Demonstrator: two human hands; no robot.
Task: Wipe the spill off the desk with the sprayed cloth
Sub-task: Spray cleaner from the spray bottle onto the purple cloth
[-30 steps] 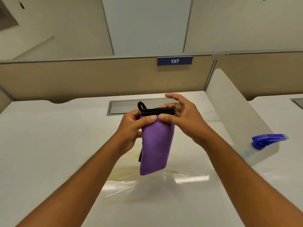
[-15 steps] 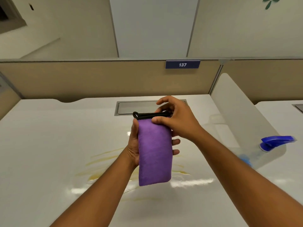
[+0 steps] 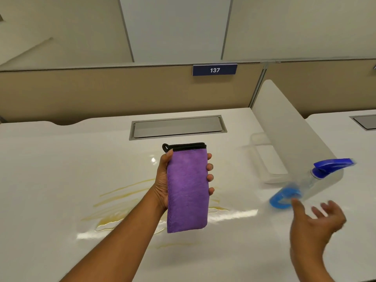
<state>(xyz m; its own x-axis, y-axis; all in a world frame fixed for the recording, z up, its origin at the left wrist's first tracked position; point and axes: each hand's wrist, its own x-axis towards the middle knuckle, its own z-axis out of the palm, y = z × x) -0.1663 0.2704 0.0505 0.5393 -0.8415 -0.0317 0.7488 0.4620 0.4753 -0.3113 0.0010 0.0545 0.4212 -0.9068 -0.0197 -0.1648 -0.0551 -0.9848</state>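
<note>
My left hand (image 3: 162, 180) holds a folded purple cloth (image 3: 187, 190) with a black hem upright above the white desk (image 3: 50, 169); thumb on its left side, fingers wrapped around its right edge. Under and left of the cloth a yellowish spill (image 3: 122, 202) streaks the desk surface. My right hand (image 3: 317, 222) is at the lower right, fingers spread and blurred, holding nothing. Just above it a clear spray bottle (image 3: 311, 184) with blue liquid and a blue trigger head leans against the divider.
A white curved divider panel (image 3: 284, 127) stands at the desk's right side. A grey cable hatch (image 3: 177, 127) is set into the desk at the back. A tan partition (image 3: 101, 92) with a "137" label (image 3: 214, 69) closes off the rear.
My right hand has let go of the cloth's top edge and swung down and right toward the spray bottle. The left hand now holds the cloth alone.
</note>
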